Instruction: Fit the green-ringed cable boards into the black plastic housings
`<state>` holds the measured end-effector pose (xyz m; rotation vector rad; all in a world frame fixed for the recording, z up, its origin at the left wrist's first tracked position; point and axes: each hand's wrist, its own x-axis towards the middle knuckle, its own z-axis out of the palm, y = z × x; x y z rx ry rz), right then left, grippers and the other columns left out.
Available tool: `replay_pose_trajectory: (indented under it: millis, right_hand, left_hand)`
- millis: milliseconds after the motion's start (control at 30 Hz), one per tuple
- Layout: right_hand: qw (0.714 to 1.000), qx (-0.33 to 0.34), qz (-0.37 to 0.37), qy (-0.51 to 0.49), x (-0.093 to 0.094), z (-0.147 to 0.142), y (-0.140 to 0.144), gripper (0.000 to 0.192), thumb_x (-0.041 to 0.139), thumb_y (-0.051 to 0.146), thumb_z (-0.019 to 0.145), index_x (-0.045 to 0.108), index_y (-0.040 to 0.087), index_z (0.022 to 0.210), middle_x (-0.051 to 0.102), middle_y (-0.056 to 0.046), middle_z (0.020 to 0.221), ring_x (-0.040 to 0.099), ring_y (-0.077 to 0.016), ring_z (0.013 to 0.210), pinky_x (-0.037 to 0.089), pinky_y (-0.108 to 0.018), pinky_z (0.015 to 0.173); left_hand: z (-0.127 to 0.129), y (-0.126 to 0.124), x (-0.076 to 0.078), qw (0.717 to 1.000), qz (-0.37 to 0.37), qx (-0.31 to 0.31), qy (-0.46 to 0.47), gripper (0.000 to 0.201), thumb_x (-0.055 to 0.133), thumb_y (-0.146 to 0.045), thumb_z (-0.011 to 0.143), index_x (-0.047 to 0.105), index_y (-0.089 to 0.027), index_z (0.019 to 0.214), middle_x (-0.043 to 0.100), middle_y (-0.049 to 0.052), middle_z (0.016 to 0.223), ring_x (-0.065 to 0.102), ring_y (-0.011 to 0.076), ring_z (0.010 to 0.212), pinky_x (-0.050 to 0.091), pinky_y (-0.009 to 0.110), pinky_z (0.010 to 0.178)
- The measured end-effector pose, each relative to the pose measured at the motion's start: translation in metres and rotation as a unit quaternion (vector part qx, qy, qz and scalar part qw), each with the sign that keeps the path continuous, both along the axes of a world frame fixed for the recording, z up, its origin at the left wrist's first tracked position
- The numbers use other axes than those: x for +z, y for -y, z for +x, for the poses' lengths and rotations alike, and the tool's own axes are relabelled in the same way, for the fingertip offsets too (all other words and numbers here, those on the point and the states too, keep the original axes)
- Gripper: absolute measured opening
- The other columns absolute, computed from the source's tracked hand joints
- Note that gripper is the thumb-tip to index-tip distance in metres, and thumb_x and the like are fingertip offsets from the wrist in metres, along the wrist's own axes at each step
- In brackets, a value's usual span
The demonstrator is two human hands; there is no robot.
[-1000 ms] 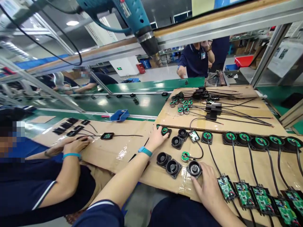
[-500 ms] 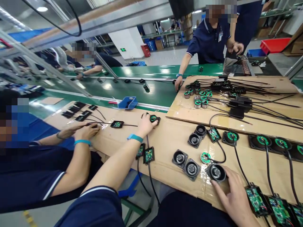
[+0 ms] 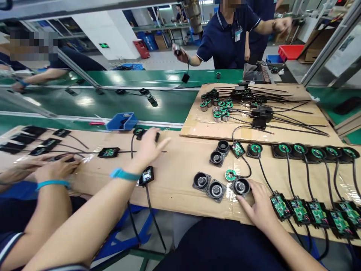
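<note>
Head view: cardboard-covered bench runs under both hands, green conveyor beyond it. Left hand reaches out flat, fingers spread and loose, gripping nothing; its fingertips lie over a round green-topped module whose black cable trails back under the wrist to a small board at the bench edge. Right hand rests open, fingertips touching a black round housing, clamping nothing. Risks: board hangs near the edge, so a tug on the cable could drag it off; left wrist could snag the cable; right palm sits just beside the nearest green circuit board and could nudge it.
</note>
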<state>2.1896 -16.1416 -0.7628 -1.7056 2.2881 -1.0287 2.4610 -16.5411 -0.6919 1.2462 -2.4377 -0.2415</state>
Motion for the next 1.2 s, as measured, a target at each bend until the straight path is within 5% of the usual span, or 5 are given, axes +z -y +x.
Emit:
replay_pose_trajectory:
  millis: [133, 267, 633, 967, 1200]
  right_hand:
    - [1.000, 0.004, -0.003, 0.001, 0.007, 0.001, 0.002, 0.050, 0.063, 0.040, 0.090, 0.051, 0.018, 0.133, 0.062, -0.015, 0.125, 0.056, -0.0317, 0.116, 0.049, -0.051, 0.099]
    - [1.000, 0.016, -0.004, 0.007, 0.010, 0.008, -0.006, 0.047, 0.064, 0.042, 0.089, 0.054, 0.018, 0.129, 0.064, -0.014, 0.119, 0.058, -0.0309, 0.110, 0.050, -0.051, 0.096]
    - [0.997, 0.074, -0.023, -0.029, 0.010, 0.061, 0.048, 0.054, 0.069, 0.048, 0.086, 0.060, 0.013, 0.126, 0.064, -0.019, 0.119, 0.056, -0.0344, 0.115, 0.049, -0.054, 0.100]
    - [0.996, 0.066, 0.037, -0.056, 0.007, 0.001, 0.071, 0.046, 0.056, 0.030, 0.092, 0.056, 0.010, 0.133, 0.063, -0.020, 0.128, 0.056, -0.0324, 0.121, 0.048, -0.052, 0.103]
    - [0.999, 0.021, 0.044, 0.018, 0.016, 0.007, 0.069, 0.045, 0.065, 0.036, 0.086, 0.063, 0.013, 0.125, 0.071, -0.016, 0.116, 0.068, -0.0280, 0.100, 0.056, -0.047, 0.094]
  left_hand:
    - [-0.039, -0.145, 0.003, 0.958, 0.046, -0.281, 0.020, 0.090, 0.064, -0.069, 0.080, 0.033, -0.023, 0.151, 0.039, 0.017, 0.156, 0.036, 0.0374, 0.145, 0.031, 0.057, 0.119]
    - [-0.071, -0.221, -0.023, 0.940, 0.028, -0.341, 0.017, 0.072, 0.073, -0.053, 0.080, 0.048, -0.025, 0.141, 0.051, 0.019, 0.144, 0.044, 0.0395, 0.137, 0.032, 0.061, 0.115]
    - [-0.041, -0.130, -0.034, 0.990, -0.071, -0.088, 0.086, 0.063, 0.060, -0.046, 0.089, 0.047, -0.013, 0.142, 0.055, 0.025, 0.137, 0.044, 0.0435, 0.135, 0.020, 0.069, 0.116]
    - [-0.049, -0.228, -0.054, 0.922, 0.233, -0.216, -0.220, 0.089, 0.071, -0.028, 0.081, 0.023, -0.023, 0.156, 0.045, 0.016, 0.153, 0.045, 0.0296, 0.141, 0.041, 0.050, 0.118]
    - [-0.070, -0.228, -0.077, 0.946, 0.158, -0.067, -0.274, 0.068, 0.084, -0.040, 0.070, 0.052, -0.022, 0.128, 0.062, 0.012, 0.126, 0.059, 0.0304, 0.122, 0.049, 0.051, 0.107]
